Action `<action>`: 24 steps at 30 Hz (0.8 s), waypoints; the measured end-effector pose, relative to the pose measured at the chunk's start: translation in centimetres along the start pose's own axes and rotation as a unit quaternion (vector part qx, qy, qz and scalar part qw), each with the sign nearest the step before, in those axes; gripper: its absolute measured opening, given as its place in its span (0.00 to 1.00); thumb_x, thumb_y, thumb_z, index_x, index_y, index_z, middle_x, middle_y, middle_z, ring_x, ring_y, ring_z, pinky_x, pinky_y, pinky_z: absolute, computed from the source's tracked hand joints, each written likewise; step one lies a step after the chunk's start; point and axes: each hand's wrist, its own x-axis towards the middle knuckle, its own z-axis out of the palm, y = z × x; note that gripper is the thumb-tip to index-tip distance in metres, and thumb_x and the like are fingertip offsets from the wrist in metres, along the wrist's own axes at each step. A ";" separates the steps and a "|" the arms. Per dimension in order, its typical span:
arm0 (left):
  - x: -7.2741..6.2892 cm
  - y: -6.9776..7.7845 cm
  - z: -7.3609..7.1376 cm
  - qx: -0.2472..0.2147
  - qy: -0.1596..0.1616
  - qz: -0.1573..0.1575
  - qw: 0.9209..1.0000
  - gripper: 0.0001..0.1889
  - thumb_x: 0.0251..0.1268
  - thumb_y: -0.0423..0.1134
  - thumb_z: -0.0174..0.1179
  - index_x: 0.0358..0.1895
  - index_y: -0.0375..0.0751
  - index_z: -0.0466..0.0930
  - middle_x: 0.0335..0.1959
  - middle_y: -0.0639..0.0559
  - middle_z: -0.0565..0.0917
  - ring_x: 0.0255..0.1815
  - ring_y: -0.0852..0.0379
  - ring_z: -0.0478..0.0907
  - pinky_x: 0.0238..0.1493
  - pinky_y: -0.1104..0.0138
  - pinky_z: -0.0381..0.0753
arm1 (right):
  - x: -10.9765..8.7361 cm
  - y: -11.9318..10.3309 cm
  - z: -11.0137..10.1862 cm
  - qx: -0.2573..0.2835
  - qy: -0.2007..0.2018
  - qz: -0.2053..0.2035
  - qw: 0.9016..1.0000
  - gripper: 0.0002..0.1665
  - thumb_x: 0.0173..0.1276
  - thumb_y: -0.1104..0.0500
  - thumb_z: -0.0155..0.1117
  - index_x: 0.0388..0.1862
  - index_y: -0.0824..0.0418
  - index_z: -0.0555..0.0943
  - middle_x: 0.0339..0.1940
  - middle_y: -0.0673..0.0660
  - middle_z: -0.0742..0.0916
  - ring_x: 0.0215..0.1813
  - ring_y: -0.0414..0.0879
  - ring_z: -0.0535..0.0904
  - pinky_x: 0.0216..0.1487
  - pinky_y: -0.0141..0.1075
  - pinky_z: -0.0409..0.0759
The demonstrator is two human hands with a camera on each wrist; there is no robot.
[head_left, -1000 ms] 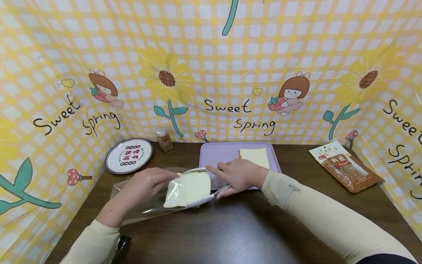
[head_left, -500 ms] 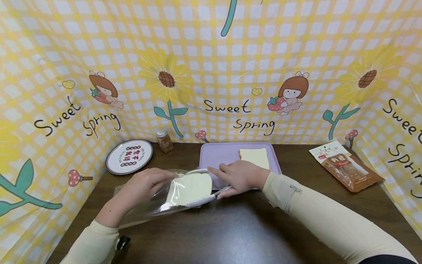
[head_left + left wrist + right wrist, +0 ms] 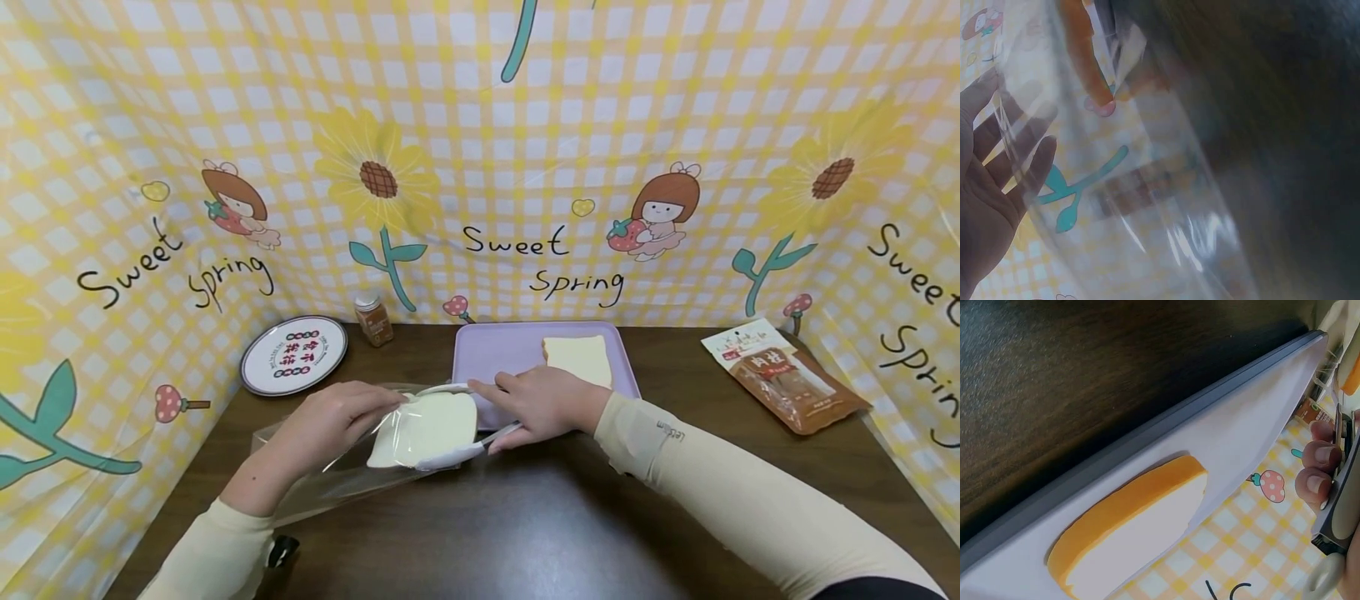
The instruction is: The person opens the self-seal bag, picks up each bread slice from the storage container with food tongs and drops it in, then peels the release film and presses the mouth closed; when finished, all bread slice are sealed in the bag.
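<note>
My left hand (image 3: 333,421) pinches the rim of a clear plastic bag (image 3: 330,490) lying on its side at the left. In the left wrist view, the see-through bag (image 3: 1166,244) crosses in front of the fingers. My right hand (image 3: 543,402) grips a pair of tongs (image 3: 504,434) with white ends and grey handles. Between those ends sits a bread slice (image 3: 429,427), mostly inside the bag's mouth. Another bread slice (image 3: 579,358) rests on the lilac tray (image 3: 495,346), its brown crust showing in the right wrist view.
A white plate (image 3: 262,358) with red lettering lies at the back left, beside a small spice jar (image 3: 374,320). At the right is a brown and white food packet (image 3: 795,383). A patterned cloth (image 3: 480,150) stands around the dark wooden table (image 3: 540,517).
Over the last half second the tongs and bread slice have shifted very slightly left, farther into the bag. Both hands keep their hold.
</note>
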 end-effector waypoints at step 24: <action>-0.3 0.1 0.4 0.033 0.029 -0.019 0.999 0.14 0.75 0.39 0.68 0.58 0.57 0.91 0.55 0.57 0.93 0.58 0.52 0.91 0.57 0.50 0.91 | 0.1 -1.2 0.1 -0.053 0.058 -0.003 0.997 0.60 0.73 0.16 0.46 0.88 0.54 0.58 0.49 0.53 0.83 0.31 0.41 0.75 0.33 0.38 0.83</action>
